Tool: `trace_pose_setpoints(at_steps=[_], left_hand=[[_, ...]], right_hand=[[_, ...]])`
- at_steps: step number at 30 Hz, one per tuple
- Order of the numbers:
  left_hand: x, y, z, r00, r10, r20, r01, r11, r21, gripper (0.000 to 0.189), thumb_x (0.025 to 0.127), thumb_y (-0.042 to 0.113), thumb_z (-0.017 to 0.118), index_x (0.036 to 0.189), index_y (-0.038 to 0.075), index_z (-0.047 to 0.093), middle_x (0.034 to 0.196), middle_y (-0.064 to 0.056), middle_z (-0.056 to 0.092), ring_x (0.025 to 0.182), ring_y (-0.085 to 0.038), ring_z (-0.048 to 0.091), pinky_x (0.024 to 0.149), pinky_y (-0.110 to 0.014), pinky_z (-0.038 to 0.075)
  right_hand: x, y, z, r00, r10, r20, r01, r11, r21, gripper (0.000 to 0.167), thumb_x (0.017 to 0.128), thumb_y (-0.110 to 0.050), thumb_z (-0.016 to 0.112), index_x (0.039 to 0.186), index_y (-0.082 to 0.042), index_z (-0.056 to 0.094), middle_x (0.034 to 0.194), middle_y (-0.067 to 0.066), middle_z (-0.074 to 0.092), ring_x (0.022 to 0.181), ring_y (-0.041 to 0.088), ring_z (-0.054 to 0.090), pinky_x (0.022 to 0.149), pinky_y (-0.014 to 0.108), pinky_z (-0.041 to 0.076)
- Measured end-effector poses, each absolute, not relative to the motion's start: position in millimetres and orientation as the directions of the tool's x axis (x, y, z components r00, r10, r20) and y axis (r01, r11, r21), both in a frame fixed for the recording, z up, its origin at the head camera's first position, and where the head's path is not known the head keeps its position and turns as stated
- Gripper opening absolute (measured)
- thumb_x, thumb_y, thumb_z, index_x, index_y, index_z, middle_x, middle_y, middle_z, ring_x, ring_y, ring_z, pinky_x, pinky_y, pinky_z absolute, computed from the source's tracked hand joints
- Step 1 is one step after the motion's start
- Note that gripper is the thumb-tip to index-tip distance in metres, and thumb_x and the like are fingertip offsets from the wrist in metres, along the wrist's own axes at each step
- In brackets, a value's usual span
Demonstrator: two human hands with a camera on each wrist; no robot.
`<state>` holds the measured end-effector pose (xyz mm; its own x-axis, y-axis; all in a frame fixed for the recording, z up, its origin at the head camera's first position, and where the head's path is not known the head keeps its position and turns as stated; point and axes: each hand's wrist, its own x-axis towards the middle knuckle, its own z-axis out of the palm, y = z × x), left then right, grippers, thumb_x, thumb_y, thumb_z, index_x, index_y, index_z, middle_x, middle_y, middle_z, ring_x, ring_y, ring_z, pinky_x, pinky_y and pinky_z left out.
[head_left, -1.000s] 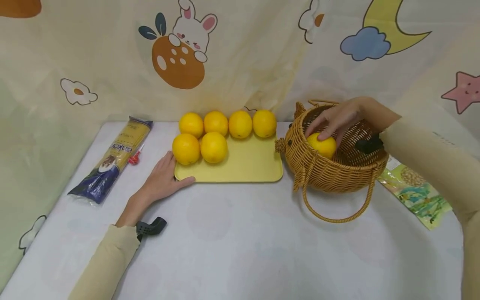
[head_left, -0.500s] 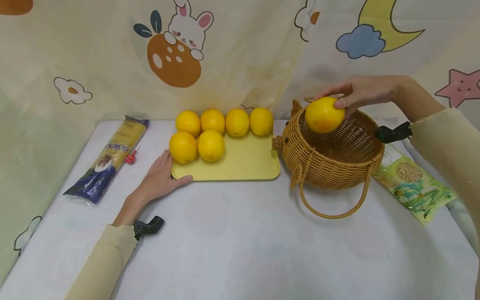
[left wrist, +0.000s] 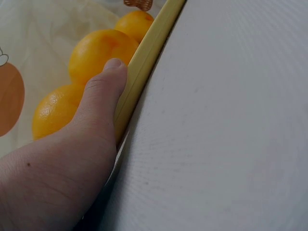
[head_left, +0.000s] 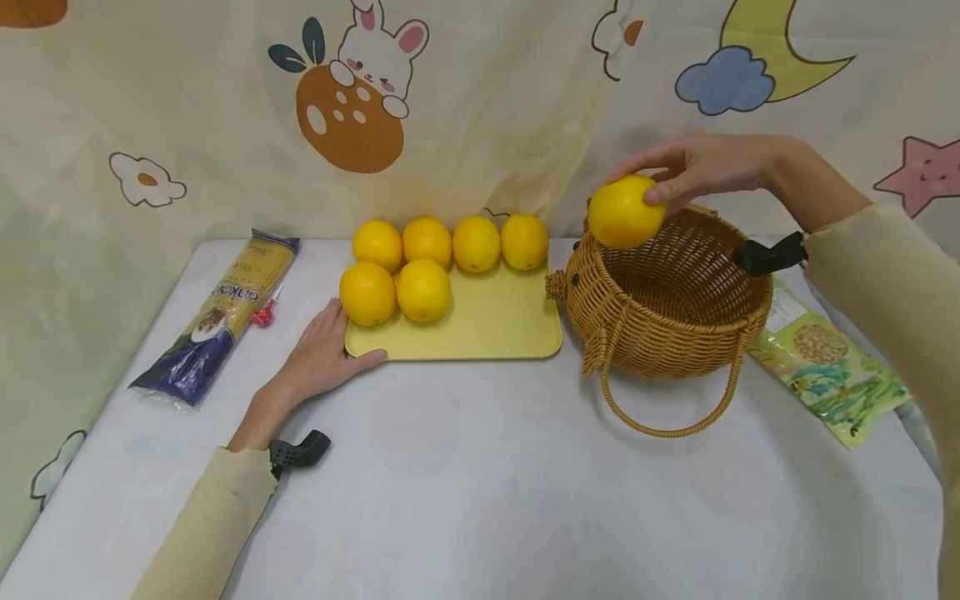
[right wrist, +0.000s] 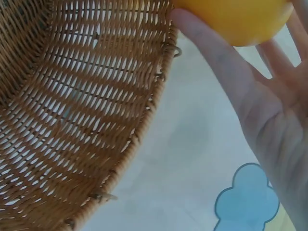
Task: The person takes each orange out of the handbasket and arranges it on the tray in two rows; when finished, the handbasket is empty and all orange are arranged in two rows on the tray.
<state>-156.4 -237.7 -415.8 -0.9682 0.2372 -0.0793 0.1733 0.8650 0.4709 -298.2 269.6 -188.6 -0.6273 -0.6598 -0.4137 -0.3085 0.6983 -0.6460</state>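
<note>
My right hand (head_left: 705,171) grips an orange (head_left: 626,212) between thumb and fingers, held above the left rim of the wicker basket (head_left: 667,333). In the right wrist view the orange (right wrist: 236,19) shows at the top edge, in the fingers beside the basket wall (right wrist: 110,96). My left hand (head_left: 318,350) rests at the front left corner of the yellow tray (head_left: 495,329), fingers along its left side. In the left wrist view the thumb (left wrist: 103,91) lies against the tray's rim (left wrist: 144,57). Several oranges (head_left: 423,290) stand on the tray in two rows.
Left of the tray lies a blue and gold package (head_left: 217,321), with a small red-wrapped candy (head_left: 263,313) beside it. A green packet (head_left: 828,362) lies right of the basket. The basket's handle (head_left: 667,429) hangs towards the front. A printed cloth (head_left: 487,108) forms the backdrop.
My right hand has lifted the orange out of the basket and moved it up and slightly left, over the rim. The left hand stays at the tray corner.
</note>
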Motion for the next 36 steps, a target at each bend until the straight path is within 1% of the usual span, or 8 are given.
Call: trace_pose_setpoints(at_steps=[8, 16, 20, 23, 24, 29, 32, 36], left_hand=[[-156, -236, -414, -0.968, 0.246, -0.060, 0.190, 0.864, 0.467, 0.107, 0.083, 0.066, 0.060, 0.157, 0.009, 0.006, 0.162, -0.017, 0.010, 0.148, -0.035, 0.014, 0.123, -0.054, 0.008], [-155, -238, -417, -0.967, 0.242, -0.085, 0.176, 0.868, 0.464, 0.110, 0.083, 0.067, 0.058, 0.157, 0.008, 0.003, 0.164, -0.017, 0.003, 0.151, -0.038, 0.006, 0.123, -0.056, 0.006], [-157, -237, -419, -0.966, 0.254, -0.044, 0.205, 0.862, 0.464, 0.106, 0.083, 0.067, 0.059, 0.157, 0.010, 0.007, 0.155, -0.019, 0.022, 0.139, -0.035, 0.024, 0.120, -0.054, 0.015], [-158, -237, -419, -0.966, 0.259, -0.021, 0.220, 0.857, 0.467, 0.105, 0.083, 0.066, 0.060, 0.157, 0.011, 0.009, 0.147, -0.017, 0.029, 0.131, -0.033, 0.028, 0.118, -0.053, 0.017], [-158, -237, -418, -0.966, 0.257, -0.022, 0.218, 0.857, 0.467, 0.106, 0.083, 0.066, 0.060, 0.157, 0.011, 0.008, 0.149, -0.017, 0.028, 0.132, -0.032, 0.027, 0.119, -0.054, 0.015], [-158, -236, -415, -0.966, 0.254, -0.045, 0.205, 0.863, 0.462, 0.108, 0.083, 0.066, 0.060, 0.157, 0.011, 0.003, 0.159, -0.018, 0.016, 0.142, -0.034, 0.020, 0.122, -0.054, 0.011], [-157, -237, -414, -0.967, 0.247, -0.065, 0.190, 0.867, 0.461, 0.109, 0.083, 0.066, 0.059, 0.157, 0.010, 0.001, 0.163, -0.018, 0.006, 0.149, -0.036, 0.011, 0.123, -0.055, 0.007], [-157, -236, -417, -0.966, 0.258, -0.031, 0.214, 0.857, 0.468, 0.107, 0.083, 0.065, 0.060, 0.157, 0.009, 0.007, 0.157, -0.020, 0.020, 0.141, -0.037, 0.023, 0.120, -0.056, 0.015]], right_hand=[[-296, 263, -184, -0.637, -0.631, -0.443, -0.342, 0.747, -0.570, 0.049, 0.100, -0.021, 0.053, 0.147, -0.028, 0.040, 0.133, 0.002, 0.052, 0.108, 0.021, 0.062, 0.090, 0.029, 0.057], [-289, 256, -183, -0.637, -0.622, -0.456, -0.366, 0.764, -0.532, 0.047, 0.102, -0.030, 0.048, 0.147, -0.034, 0.036, 0.132, 0.000, 0.051, 0.113, 0.021, 0.056, 0.093, 0.020, 0.052], [-284, 253, -185, -0.648, -0.613, -0.452, -0.349, 0.767, -0.539, 0.048, 0.103, -0.035, 0.044, 0.149, -0.036, 0.030, 0.138, -0.003, 0.043, 0.119, 0.018, 0.049, 0.094, 0.016, 0.048], [-279, 251, -187, -0.661, -0.605, -0.443, -0.331, 0.765, -0.552, 0.050, 0.104, -0.037, 0.040, 0.151, -0.034, 0.025, 0.141, -0.005, 0.036, 0.122, 0.017, 0.043, 0.097, 0.019, 0.044], [-278, 251, -189, -0.666, -0.605, -0.436, -0.327, 0.762, -0.559, 0.050, 0.104, -0.037, 0.040, 0.151, -0.034, 0.024, 0.140, -0.003, 0.036, 0.122, 0.019, 0.042, 0.098, 0.023, 0.044], [-271, 239, -202, -0.752, -0.582, -0.309, -0.353, 0.752, -0.557, 0.055, 0.097, -0.033, 0.056, 0.145, -0.025, 0.029, 0.132, 0.007, 0.040, 0.109, 0.024, 0.044, 0.087, 0.031, 0.046], [-268, 226, -208, -0.813, -0.549, -0.191, -0.371, 0.742, -0.558, 0.064, 0.090, -0.032, 0.067, 0.142, -0.018, 0.033, 0.128, 0.010, 0.045, 0.102, 0.024, 0.049, 0.077, 0.026, 0.048], [-265, 199, -211, -0.836, -0.543, -0.076, -0.398, 0.696, -0.597, 0.074, 0.084, -0.032, 0.074, 0.144, -0.017, 0.033, 0.131, 0.009, 0.045, 0.102, 0.024, 0.051, 0.078, 0.028, 0.050]])
